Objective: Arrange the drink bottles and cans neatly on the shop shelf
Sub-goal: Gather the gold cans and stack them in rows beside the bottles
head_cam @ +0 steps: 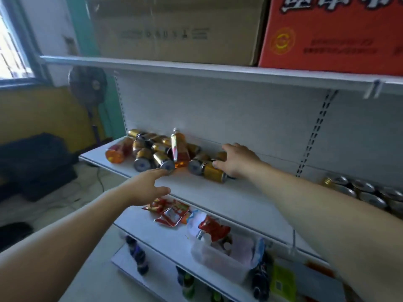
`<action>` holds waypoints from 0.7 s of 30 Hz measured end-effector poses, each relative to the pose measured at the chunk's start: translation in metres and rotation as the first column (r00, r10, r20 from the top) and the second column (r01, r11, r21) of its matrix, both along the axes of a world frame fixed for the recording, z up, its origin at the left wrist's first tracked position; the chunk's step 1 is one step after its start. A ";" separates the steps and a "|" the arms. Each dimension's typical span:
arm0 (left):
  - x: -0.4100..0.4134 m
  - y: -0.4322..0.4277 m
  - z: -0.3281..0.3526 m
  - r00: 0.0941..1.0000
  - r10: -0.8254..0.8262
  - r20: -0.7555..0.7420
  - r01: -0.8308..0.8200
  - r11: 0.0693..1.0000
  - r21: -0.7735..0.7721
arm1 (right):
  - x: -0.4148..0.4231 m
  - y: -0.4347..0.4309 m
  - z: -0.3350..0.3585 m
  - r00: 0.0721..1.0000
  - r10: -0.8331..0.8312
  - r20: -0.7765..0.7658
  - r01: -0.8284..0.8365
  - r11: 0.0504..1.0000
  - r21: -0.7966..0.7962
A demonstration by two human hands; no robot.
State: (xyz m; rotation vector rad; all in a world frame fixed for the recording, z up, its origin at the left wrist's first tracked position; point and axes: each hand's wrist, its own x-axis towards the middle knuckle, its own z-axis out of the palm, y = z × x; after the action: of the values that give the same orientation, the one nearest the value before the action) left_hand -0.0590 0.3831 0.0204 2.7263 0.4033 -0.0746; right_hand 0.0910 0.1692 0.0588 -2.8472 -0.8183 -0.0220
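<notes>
Gold cans (142, 159) heaped on shelf (218, 194), left hand (146, 186) held wide near one, right hand (238, 160) laid over another, grip cannot be told

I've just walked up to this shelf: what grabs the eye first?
A jumble of gold cans lies toppled at the middle shelf's left end, an orange bottle leaning among them. Both hands reach in, the left hand toward a front can, the right hand over another can. Top right sits a red carton.

A brown cardboard box (174, 29) touches a red carton (331, 33); a black fan (88, 86) stands by the window (13, 40)
</notes>
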 end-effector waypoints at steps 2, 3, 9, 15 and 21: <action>-0.003 0.031 -0.001 0.999 0.050 -0.012 -0.050 0.999 -0.019 | 0.004 0.035 -0.005 1.000 0.013 -0.013 -0.013 1.000 0.000; -0.003 0.045 -0.002 0.997 0.068 -0.019 -0.069 0.997 -0.026 | 0.007 0.051 -0.007 1.000 0.016 -0.023 -0.016 1.000 -0.004; 0.017 0.106 -0.015 0.984 0.173 -0.051 -0.177 0.980 -0.090 | 0.040 0.124 -0.020 0.998 0.038 -0.049 -0.039 0.999 -0.016; 0.072 0.152 -0.030 0.952 0.298 -0.064 -0.305 0.932 -0.194 | 0.100 0.184 -0.044 0.995 0.034 -0.098 -0.030 0.999 0.046; 0.143 0.193 -0.048 0.907 0.403 -0.122 -0.420 0.860 -0.288 | 0.157 0.240 -0.072 0.981 -0.063 -0.186 0.075 0.995 0.060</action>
State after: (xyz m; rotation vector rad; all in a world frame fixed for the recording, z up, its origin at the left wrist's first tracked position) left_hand 0.0841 0.5760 -0.0280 2.2792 0.9043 -0.0916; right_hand 0.2485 0.4088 -0.0130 -2.7624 -0.6676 0.1980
